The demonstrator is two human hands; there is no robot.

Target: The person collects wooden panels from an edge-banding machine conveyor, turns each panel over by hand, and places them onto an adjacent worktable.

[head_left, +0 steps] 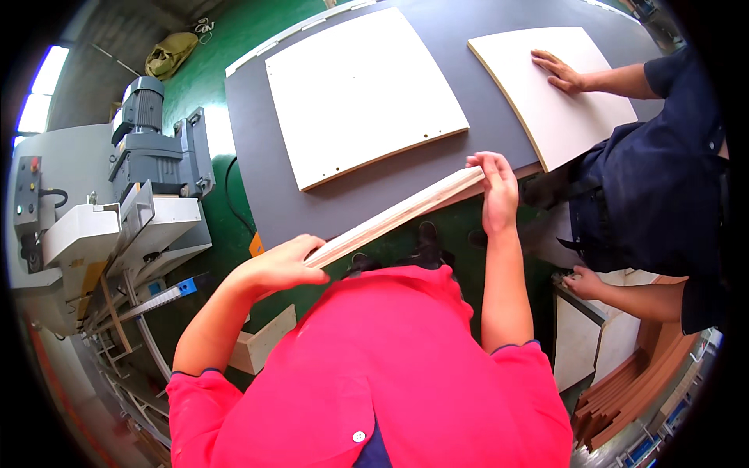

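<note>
My left hand [282, 267] and my right hand [497, 191] grip a pale wooden board [394, 215] at its two ends, its long, layered edge facing up and slanting from lower left to upper right in front of me. The board is at the near edge of a dark grey worktable [285, 210]. On the table lie a white square panel [360, 97] with small holes near its edge and, to its right, a second pale panel [558, 117].
A co-worker in dark blue [647, 195] stands at my right, one hand [566, 78] on the right panel, the other lower down. A grey machine [140, 164] with motor and cable is at left. Brown strips [624, 374] and cut boards [265, 343] are low down.
</note>
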